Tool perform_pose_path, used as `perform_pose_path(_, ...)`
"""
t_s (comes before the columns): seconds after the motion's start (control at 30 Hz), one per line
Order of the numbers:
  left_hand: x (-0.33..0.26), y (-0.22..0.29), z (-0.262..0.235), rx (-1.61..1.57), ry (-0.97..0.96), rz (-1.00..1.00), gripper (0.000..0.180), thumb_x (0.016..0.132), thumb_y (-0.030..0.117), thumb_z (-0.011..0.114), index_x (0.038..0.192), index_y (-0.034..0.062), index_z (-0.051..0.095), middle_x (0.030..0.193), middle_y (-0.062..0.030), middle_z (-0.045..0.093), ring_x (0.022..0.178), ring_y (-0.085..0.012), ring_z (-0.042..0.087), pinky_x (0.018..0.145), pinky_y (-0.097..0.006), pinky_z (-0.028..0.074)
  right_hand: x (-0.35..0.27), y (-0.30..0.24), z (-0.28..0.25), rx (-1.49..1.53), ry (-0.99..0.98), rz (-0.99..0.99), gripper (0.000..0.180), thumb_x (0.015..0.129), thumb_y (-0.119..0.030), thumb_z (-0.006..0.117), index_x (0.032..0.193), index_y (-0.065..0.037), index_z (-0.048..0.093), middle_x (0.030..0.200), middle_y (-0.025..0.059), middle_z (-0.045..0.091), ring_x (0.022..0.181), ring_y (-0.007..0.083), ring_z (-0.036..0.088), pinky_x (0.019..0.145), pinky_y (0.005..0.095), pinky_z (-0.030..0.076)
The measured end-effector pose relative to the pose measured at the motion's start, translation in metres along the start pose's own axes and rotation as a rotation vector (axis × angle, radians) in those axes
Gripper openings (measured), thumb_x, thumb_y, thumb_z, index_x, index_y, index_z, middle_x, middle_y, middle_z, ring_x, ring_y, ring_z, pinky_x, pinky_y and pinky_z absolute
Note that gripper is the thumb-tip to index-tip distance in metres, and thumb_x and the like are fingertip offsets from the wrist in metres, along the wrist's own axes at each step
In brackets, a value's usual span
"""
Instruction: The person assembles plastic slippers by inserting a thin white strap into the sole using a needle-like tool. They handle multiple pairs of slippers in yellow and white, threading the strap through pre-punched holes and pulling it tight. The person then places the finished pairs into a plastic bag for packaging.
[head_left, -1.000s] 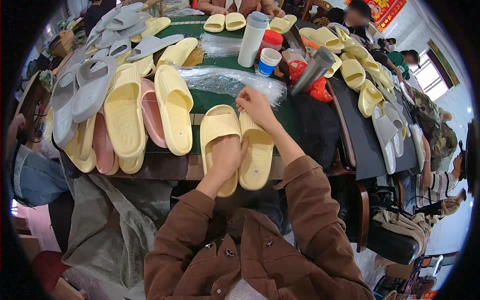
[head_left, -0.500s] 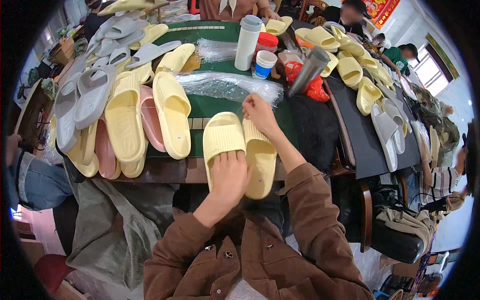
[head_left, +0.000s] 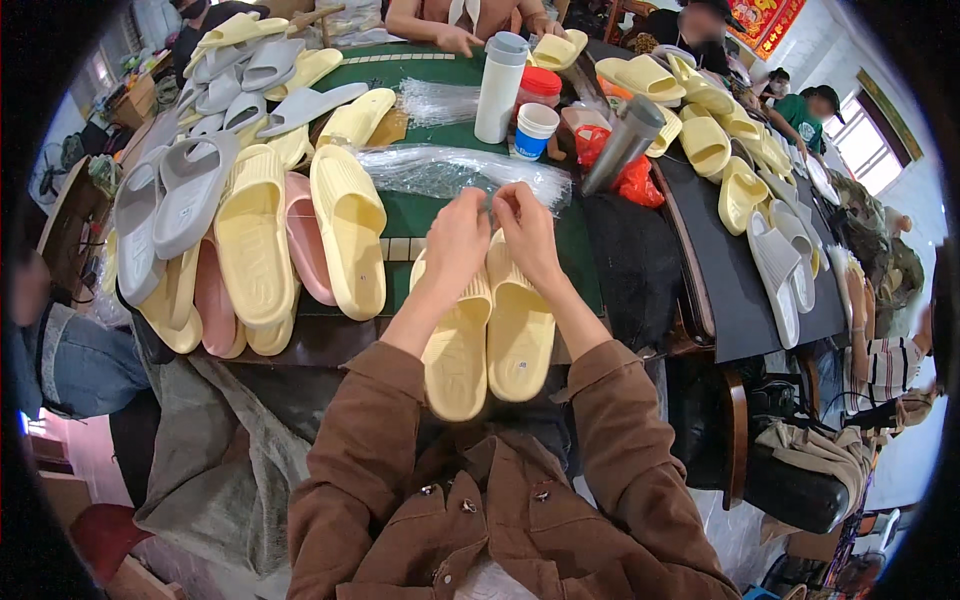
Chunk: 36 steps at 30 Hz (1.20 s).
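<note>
Wearing: brown jacket sleeves point(head_left: 400, 450) fill the lower centre; lap hidden beneath.
Slippers: a pair of yellow slippers point(head_left: 488, 335) lies soles up at centre frame, toes covered by the hands.
Left hand point(head_left: 457, 240): fingers pinched on the clear plastic bags point(head_left: 450, 172); grip details hard to make out.
Right hand point(head_left: 527, 232): pinching the same plastic, just beside the left.
Left side: stacked yellow, pink and grey slippers point(head_left: 250, 230), partly overlapping.
Upper centre: white bottle point(head_left: 499, 88), cup point(head_left: 535, 130).
Top edge: another person's arm point(head_left: 440, 25), cut off.
</note>
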<state>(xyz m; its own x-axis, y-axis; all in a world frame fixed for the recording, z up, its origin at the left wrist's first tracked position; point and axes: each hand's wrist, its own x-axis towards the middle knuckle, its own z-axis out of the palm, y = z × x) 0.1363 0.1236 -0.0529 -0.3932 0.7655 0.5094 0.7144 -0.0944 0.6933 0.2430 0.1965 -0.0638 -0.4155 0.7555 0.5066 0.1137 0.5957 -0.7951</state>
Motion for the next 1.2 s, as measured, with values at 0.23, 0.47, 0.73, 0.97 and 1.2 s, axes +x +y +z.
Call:
perform_pose_path(0.23, -0.013, -0.009, 0.018, -0.223, 0.017, -0.084, 0.014, 0.090, 0.010, 0.057, 0.097, -0.0014, 0.057, 0.083, -0.0201, 0.066, 0.079, -0.0369, 0.065, 0.069, -0.042, 0.050, -0.007, 0.001, 0.005, -0.064, 0.018, -0.055, 0.011, 0.088, -0.006, 0.060, 0.095, 0.002, 0.058, 0.082, 0.0104, 0.065, 0.071, 0.0180, 0.063, 0.064, 0.0302, 0.049)
perform_pose_path(0.47, -0.019, -0.006, 0.011, -0.326, 0.045, -0.208, 0.012, 0.090, 0.011, 0.058, 0.092, -0.0007, 0.059, 0.081, -0.0191, 0.066, 0.075, -0.0316, 0.066, 0.067, -0.038, 0.049, -0.010, -0.004, 0.007, -0.043, 0.038, -0.066, 0.010, 0.087, -0.008, 0.063, 0.093, 0.001, 0.062, 0.079, 0.0084, 0.066, 0.069, 0.0150, 0.062, 0.061, 0.0284, 0.049)
perform_pose_path(0.73, -0.022, -0.006, 0.014, -0.348, 0.039, -0.276, 0.012, 0.091, 0.011, 0.057, 0.093, -0.0008, 0.059, 0.077, -0.0175, 0.065, 0.067, -0.0275, 0.063, 0.063, -0.037, 0.047, -0.012, -0.001, 0.005, -0.013, 0.007, -0.037, 0.010, 0.087, -0.009, 0.063, 0.093, 0.000, 0.064, 0.076, 0.0065, 0.065, 0.066, 0.0121, 0.059, 0.060, 0.0269, 0.047)
perform_pose_path(0.97, -0.024, -0.024, 0.026, -0.456, 0.144, -0.210, 0.010, 0.091, 0.008, 0.055, 0.091, -0.0011, 0.059, 0.077, -0.0133, 0.062, 0.068, -0.0228, 0.061, 0.064, -0.033, 0.047, -0.012, 0.000, 0.004, -0.033, 0.014, 0.008, 0.007, 0.083, -0.003, 0.060, 0.088, 0.001, 0.063, 0.076, 0.0114, 0.065, 0.067, 0.0176, 0.064, 0.064, 0.0294, 0.050)
perform_pose_path(1.2, -0.024, -0.022, 0.025, -0.380, 0.121, -0.230, 0.010, 0.091, 0.007, 0.054, 0.089, -0.0013, 0.059, 0.078, -0.0137, 0.063, 0.068, -0.0222, 0.061, 0.065, -0.033, 0.047, -0.013, -0.002, 0.003, -0.052, -0.043, 0.062, 0.008, 0.082, -0.004, 0.060, 0.088, 0.001, 0.063, 0.075, 0.0113, 0.065, 0.067, 0.0175, 0.063, 0.064, 0.0298, 0.050)
